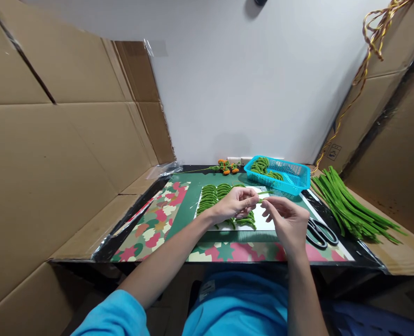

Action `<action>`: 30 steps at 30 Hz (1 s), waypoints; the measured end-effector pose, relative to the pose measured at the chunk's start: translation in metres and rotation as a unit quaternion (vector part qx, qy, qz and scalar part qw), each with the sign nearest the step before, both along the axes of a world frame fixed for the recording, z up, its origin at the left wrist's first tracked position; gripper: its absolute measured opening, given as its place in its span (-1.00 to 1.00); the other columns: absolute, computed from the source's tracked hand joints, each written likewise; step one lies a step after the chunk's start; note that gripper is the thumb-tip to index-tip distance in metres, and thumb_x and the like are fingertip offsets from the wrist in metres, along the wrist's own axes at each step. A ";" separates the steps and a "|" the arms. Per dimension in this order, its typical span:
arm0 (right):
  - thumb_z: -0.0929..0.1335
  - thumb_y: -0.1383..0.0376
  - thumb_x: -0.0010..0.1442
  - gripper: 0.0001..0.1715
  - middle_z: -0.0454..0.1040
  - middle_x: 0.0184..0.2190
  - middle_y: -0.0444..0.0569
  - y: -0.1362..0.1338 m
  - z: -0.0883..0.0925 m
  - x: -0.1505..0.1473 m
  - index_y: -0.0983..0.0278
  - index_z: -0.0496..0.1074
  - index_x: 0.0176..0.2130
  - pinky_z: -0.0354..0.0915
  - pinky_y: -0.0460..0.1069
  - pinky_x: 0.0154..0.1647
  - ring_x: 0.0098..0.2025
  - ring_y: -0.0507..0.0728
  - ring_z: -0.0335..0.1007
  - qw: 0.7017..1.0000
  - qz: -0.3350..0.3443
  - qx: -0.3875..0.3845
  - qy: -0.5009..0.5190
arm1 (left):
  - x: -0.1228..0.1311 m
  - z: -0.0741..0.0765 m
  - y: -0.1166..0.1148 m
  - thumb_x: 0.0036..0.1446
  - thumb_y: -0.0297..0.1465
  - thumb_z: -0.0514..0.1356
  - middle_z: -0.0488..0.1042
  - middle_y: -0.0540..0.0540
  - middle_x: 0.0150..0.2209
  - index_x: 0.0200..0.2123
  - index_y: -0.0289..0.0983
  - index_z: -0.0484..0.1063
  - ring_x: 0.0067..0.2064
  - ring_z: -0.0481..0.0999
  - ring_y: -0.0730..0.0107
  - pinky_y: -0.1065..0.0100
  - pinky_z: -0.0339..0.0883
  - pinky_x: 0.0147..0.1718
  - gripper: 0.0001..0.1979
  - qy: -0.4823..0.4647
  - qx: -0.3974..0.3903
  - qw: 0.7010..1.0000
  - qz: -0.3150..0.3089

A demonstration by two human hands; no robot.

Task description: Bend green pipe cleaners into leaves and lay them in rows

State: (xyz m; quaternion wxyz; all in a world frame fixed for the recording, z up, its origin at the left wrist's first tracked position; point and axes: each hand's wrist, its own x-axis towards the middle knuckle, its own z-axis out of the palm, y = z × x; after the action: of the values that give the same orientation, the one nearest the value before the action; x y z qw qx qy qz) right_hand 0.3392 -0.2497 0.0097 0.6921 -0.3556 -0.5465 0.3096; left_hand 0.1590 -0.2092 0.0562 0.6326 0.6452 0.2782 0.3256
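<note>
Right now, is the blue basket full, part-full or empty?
Part-full: the basket shows green pieces at left, bare floor at right.

A pale grey wall [263,88] is softly lit and flanked on both sides by brown cardboard panels [87,149]. Below it, a black counter [359,254] is mostly covered by a green mat [182,214] with patterned edges. Twisted yellowish cord [387,18] is hung at upper right.
</note>
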 end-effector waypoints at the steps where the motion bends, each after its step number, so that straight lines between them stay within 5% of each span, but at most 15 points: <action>1: 0.57 0.18 0.20 -0.82 0.63 -0.46 -0.06 0.000 0.000 -0.001 0.26 0.68 -0.27 0.44 -0.04 -0.61 -0.56 0.09 0.52 1.000 -0.001 -0.004 0.007 | 0.000 0.000 0.000 0.13 0.02 0.42 0.31 0.13 -0.56 -0.26 -0.31 0.40 -0.66 0.20 0.65 0.53 0.05 -0.71 -0.48 -0.001 0.002 1.000 -0.003; 13: 0.57 0.14 0.17 -0.73 0.63 -0.50 -0.03 0.002 0.003 -0.002 0.31 0.66 -0.29 0.42 -0.02 -0.59 -0.60 0.10 0.49 0.999 -0.033 -0.016 0.021 | 0.002 -0.006 0.001 0.15 0.02 0.40 0.46 0.06 -0.45 -0.20 -0.30 0.39 -0.65 0.42 0.57 0.52 0.21 -0.72 -0.49 0.001 0.026 1.000 0.006; 24: 0.46 0.09 0.33 -0.70 0.65 -0.47 -0.04 0.002 0.000 -0.001 0.25 0.65 -0.30 0.42 -0.02 -0.45 -0.53 0.13 0.55 0.983 -0.112 0.017 -0.144 | 0.004 -0.011 0.001 0.15 -0.06 0.44 0.56 -0.04 -0.31 -0.14 -0.31 0.44 -0.59 0.52 0.50 0.53 0.22 -0.73 -0.53 0.021 0.075 0.994 0.080; 30: 0.38 0.14 0.40 -0.71 0.67 -0.41 -0.02 0.006 -0.003 -0.001 0.25 0.62 -0.24 0.33 -0.02 -0.46 -0.57 0.09 0.48 0.945 -0.170 0.076 -0.270 | 0.006 -0.010 -0.001 0.17 -0.03 0.40 0.52 -0.01 -0.36 -0.17 -0.32 0.45 -0.60 0.45 0.56 0.51 0.23 -0.67 -0.53 0.017 0.096 0.990 0.101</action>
State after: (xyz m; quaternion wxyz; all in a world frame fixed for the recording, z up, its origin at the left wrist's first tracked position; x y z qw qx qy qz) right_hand 0.3379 -0.2442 0.0070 0.5863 -0.4598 -0.6659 0.0373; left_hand 0.1653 -0.2103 0.0460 0.5269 0.6771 0.3201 0.4017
